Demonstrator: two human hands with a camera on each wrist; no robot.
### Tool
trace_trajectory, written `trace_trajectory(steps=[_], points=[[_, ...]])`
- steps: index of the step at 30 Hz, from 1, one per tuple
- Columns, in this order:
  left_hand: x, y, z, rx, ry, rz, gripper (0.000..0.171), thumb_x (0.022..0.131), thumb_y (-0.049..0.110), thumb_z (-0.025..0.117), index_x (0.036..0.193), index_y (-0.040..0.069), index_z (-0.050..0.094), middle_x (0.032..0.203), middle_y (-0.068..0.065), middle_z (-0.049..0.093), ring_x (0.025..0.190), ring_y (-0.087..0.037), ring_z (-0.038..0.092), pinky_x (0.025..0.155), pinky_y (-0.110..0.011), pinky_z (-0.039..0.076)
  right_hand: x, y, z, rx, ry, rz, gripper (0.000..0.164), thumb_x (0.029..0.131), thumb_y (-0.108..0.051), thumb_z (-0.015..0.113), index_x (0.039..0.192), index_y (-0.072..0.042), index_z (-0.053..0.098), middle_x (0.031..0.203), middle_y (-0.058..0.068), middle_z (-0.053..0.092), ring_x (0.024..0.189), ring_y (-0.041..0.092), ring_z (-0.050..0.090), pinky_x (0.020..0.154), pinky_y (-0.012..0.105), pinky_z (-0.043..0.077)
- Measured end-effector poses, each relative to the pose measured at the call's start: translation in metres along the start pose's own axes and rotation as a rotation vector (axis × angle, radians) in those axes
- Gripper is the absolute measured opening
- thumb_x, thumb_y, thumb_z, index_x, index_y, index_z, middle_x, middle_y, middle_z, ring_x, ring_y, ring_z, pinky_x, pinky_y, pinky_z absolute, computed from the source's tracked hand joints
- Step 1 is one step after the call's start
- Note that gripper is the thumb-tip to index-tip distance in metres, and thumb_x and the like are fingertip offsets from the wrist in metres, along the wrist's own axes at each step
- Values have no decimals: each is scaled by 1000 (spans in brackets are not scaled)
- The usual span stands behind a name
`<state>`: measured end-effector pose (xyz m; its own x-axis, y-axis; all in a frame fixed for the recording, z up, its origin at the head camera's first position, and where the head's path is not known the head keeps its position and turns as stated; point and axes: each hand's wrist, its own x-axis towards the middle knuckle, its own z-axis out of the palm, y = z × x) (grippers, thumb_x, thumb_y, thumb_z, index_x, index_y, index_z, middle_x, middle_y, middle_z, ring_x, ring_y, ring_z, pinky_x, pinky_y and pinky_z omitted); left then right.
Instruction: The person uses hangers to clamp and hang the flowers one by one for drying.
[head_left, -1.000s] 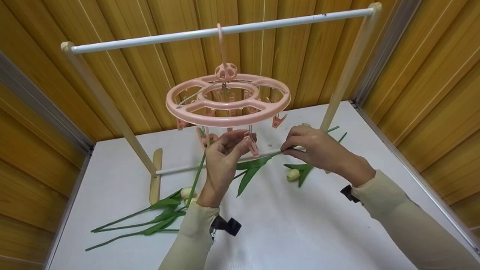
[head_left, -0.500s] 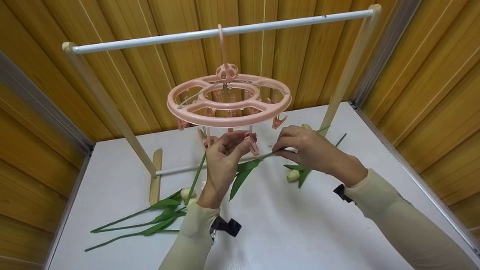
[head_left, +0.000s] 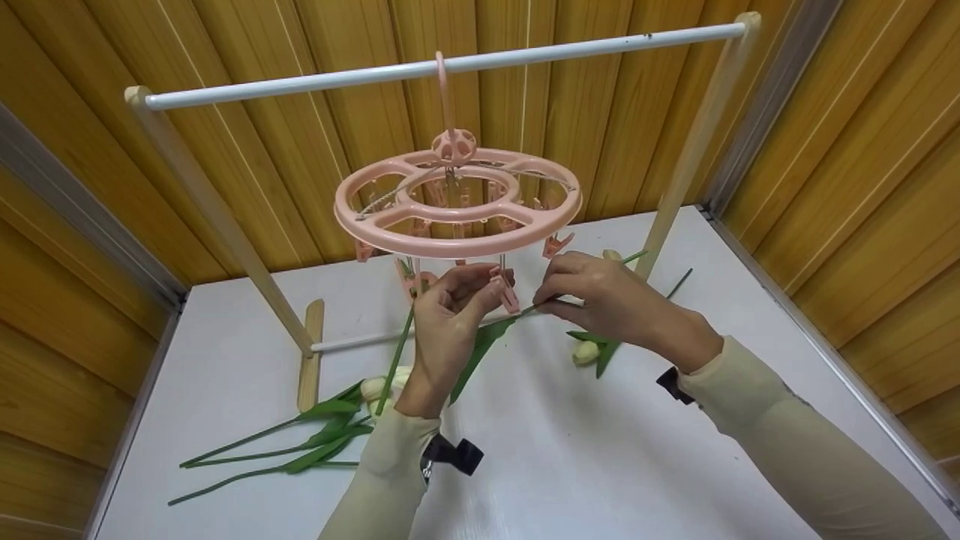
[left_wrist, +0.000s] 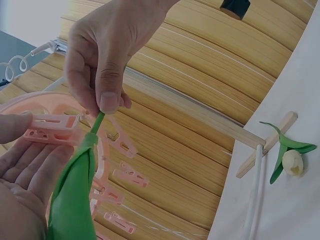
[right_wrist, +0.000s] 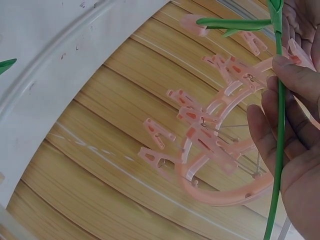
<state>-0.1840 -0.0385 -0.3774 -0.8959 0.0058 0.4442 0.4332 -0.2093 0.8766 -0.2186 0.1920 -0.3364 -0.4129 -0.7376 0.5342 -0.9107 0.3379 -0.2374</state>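
Observation:
In the head view, my left hand (head_left: 454, 319) grips a pink clothespin (head_left: 505, 291) that hangs on a wire link from a round pink drying hanger (head_left: 457, 246). My right hand (head_left: 596, 296) pinches the green stem (right_wrist: 279, 145) of an artificial tulip. The stem tip side lies close beside the clothespin's lower end. Its leaf (left_wrist: 75, 195) hangs down past the left palm in the left wrist view; the blossom is hidden. Another clothespin (head_left: 411, 279), left of my left hand, has a green stem (head_left: 397, 352) hanging from it.
Several white tulips with green stems (head_left: 255, 450) lie on the white table (head_left: 600, 465) at left. One more tulip (head_left: 586, 351) lies at right. The hanger hooks over a white rod (head_left: 315, 77) on wooden posts (head_left: 694, 142). Wood-panelled walls (head_left: 862, 225) stand behind and beside.
My right hand has moved left with the tulip stem, bringing it nearer to the clothespin. The leaves have shifted left behind my left hand, which stays nearly in place.

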Motion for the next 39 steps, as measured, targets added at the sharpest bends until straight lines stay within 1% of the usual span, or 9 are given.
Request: trace_trajectory(steps=[7, 16, 23, 32, 39], points=[[-1, 1, -1, 22, 10, -5, 23, 99, 1, 73, 120, -7, 70, 113, -16, 77, 107, -30, 76, 93, -40, 61, 5, -1, 0, -16, 3, -13, 20, 82, 1, 90, 97, -4, 79, 96, 6, 71, 88, 21, 69, 80, 35, 64], [-1, 1, 0, 12, -2, 20, 22, 99, -1, 72, 118, -10, 69, 111, -19, 77, 103, -31, 76, 89, -40, 63, 8, -3, -2, 2, 31, -49, 20, 82, 3, 90, 97, -4, 78, 97, 7, 70, 88, 20, 68, 80, 36, 65], [-1, 3, -1, 11, -10, -7, 22, 99, 0, 73, 119, -8, 69, 112, -18, 77, 104, -31, 76, 91, -41, 62, 8, -4, -2, -12, 29, -35, 20, 82, 0, 91, 97, -5, 79, 97, 6, 70, 87, 20, 68, 80, 36, 65], [-1, 2, -2, 43, -5, 0, 22, 99, 0, 73, 118, -9, 69, 111, -17, 77, 105, -30, 76, 91, -39, 62, 11, -4, -1, -12, 30, -37, 20, 83, 2, 90, 98, -4, 79, 99, 7, 70, 89, 20, 69, 84, 37, 64], [-1, 3, -2, 9, -8, -42, 22, 99, -2, 73, 119, -8, 67, 111, -18, 76, 103, -31, 76, 89, -41, 63, 12, -4, -1, -27, 25, -32, 20, 82, 0, 91, 98, -4, 79, 98, 7, 70, 89, 21, 69, 86, 38, 64]])
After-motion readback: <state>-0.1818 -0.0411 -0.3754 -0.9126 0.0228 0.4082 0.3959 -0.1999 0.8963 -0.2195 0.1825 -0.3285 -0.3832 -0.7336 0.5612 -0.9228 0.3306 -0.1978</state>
